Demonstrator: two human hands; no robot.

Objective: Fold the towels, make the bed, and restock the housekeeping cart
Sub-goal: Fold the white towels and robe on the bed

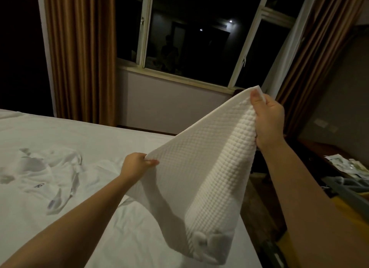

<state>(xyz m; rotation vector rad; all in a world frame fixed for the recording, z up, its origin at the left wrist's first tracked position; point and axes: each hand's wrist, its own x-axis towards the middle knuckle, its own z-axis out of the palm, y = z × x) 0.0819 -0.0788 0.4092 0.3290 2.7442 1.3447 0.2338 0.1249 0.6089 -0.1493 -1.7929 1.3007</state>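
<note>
Overhead, waffle towel [199,168] pinched by left hand [134,165], right hand [267,118], above bed [79,140]

White waffle-weave towel [199,168]: pinched at two corners by left hand [135,165] and right hand [267,118], held above white bed [99,140].

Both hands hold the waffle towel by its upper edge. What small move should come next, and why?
Probably bring the left hand up to meet the right hand, folding the towel in half. Each hand pinches a corner of one edge, the right higher, while the rest hangs down to the bed, so the corners look ready to be matched.
</note>
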